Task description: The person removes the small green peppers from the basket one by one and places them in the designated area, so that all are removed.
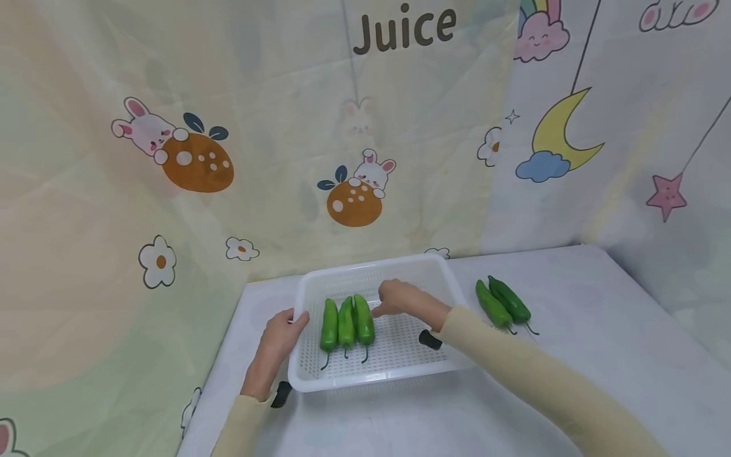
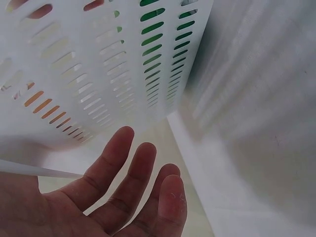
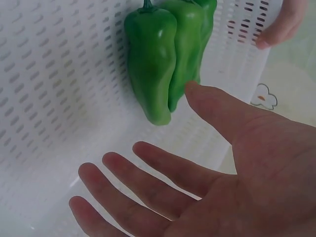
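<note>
your L hand cropped by R-wrist view's top edge, pepper stems cut there too, your R sleeve cut off at head-view btm

Your white rectangular plastic basket looks smooth, the long green peppers glossy, your beige cloth sleeves matt.

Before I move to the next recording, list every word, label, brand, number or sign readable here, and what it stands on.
"Juice": dark letters on the backdrop.
Pink-filled letters, upper right of the backdrop: perhaps "aro", cut off by the head view's top edge, so not certain.
Basket and peppers: no text visible.
</note>
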`<action>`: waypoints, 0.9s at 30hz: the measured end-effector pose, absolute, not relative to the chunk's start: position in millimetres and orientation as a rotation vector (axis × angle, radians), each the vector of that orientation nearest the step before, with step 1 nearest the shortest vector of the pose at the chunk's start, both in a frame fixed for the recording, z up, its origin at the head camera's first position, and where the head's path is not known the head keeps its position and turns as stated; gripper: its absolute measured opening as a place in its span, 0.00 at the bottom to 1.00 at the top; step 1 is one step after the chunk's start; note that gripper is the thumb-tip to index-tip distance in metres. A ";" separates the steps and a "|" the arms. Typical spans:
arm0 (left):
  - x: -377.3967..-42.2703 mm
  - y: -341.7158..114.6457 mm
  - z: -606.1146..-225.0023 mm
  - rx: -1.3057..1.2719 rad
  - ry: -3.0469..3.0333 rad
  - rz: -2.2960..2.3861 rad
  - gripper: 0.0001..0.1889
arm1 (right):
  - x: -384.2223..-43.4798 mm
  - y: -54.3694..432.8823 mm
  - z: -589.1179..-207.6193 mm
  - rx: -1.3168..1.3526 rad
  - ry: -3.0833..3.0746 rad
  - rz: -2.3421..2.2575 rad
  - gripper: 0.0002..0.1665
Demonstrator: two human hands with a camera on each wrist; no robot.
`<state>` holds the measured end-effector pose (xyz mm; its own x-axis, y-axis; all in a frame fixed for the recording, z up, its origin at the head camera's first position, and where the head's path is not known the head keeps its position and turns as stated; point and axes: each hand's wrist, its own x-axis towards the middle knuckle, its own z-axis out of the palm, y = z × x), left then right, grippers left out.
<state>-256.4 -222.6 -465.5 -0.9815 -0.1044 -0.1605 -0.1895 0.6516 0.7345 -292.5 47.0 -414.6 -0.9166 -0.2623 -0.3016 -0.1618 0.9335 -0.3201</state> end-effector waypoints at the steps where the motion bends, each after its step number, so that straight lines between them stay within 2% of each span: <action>1: -256.3 -222.5 -465.5 -0.247 2.761 1.244 0.27 | -292.2 45.2 -416.3 -0.319 2.750 -0.418 0.25; 13: -255.1 -220.6 -467.3 -0.251 2.756 1.258 0.27 | -287.3 26.3 -436.4 -0.288 2.783 -0.487 0.19; 27: -255.1 -220.8 -466.3 -0.247 2.784 1.251 0.28 | -293.1 5.1 -445.0 -0.288 2.855 -0.391 0.18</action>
